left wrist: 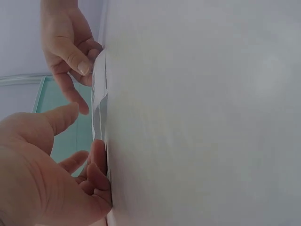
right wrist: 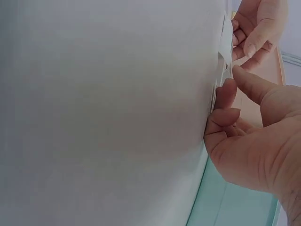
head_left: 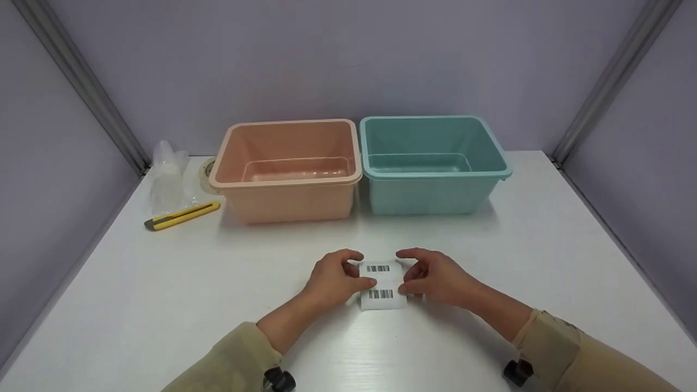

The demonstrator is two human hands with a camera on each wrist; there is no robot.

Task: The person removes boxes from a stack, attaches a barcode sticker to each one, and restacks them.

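A small white label sheet (head_left: 383,286) with two printed barcodes lies on the white table (head_left: 163,305) in front of me. My left hand (head_left: 356,269) pinches its left edge, thumb on top and fingers curled. At the right edge my right hand (head_left: 405,271) pinches it the same way. In the left wrist view the label sheet (left wrist: 99,94) bends slightly up off the table between my left hand (left wrist: 87,136) and the right hand (left wrist: 70,52). The right wrist view shows my right hand (right wrist: 233,82) at the label sheet's (right wrist: 226,42) edge.
Behind the hands stand an empty peach basin (head_left: 288,182) and an empty teal basin (head_left: 435,174), side by side. At the back left lie a yellow utility knife (head_left: 182,215), a tape roll (head_left: 207,169) and clear plastic bags (head_left: 166,179). Grey walls enclose the table.
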